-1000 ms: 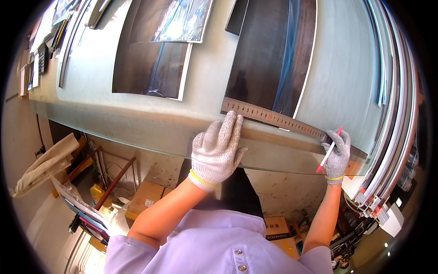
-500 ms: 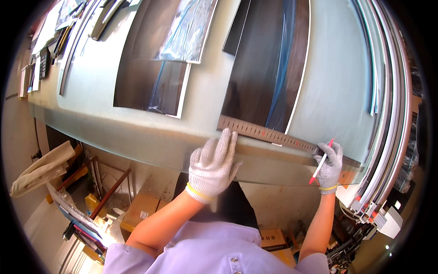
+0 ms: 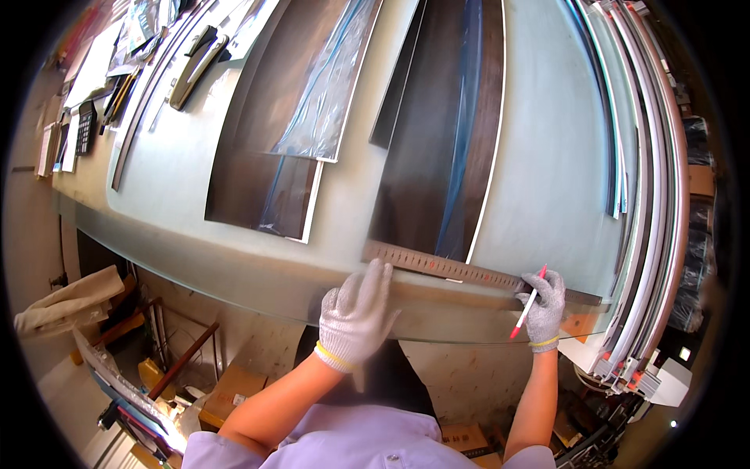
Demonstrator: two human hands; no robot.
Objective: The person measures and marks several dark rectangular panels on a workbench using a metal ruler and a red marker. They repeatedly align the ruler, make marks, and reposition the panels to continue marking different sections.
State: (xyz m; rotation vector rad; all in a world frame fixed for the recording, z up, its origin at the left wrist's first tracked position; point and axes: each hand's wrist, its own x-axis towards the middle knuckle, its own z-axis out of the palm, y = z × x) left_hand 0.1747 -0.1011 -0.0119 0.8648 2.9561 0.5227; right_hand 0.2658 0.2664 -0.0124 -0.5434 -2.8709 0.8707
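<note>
At lower centre, a straight metal ruler [image 3: 437, 266] edges a glossy dark sheet [image 3: 426, 172], the knit-gloved left hand [image 3: 353, 319] beside it, fingers extended; lower right, the right hand [image 3: 546, 305] pinches a slim white pen [image 3: 527, 308].

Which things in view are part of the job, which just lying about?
Apparently in use:
- ruler, left hand beside it
- red-and-white pen, in right hand
- dark panel, ruler at its near end

Seemingly lying about:
- calculator
- beige cloth
- cardboard box

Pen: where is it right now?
In the head view, the white pen with red ends is right of centre, held in the gloved right hand, with the ruler just to its left.
</note>
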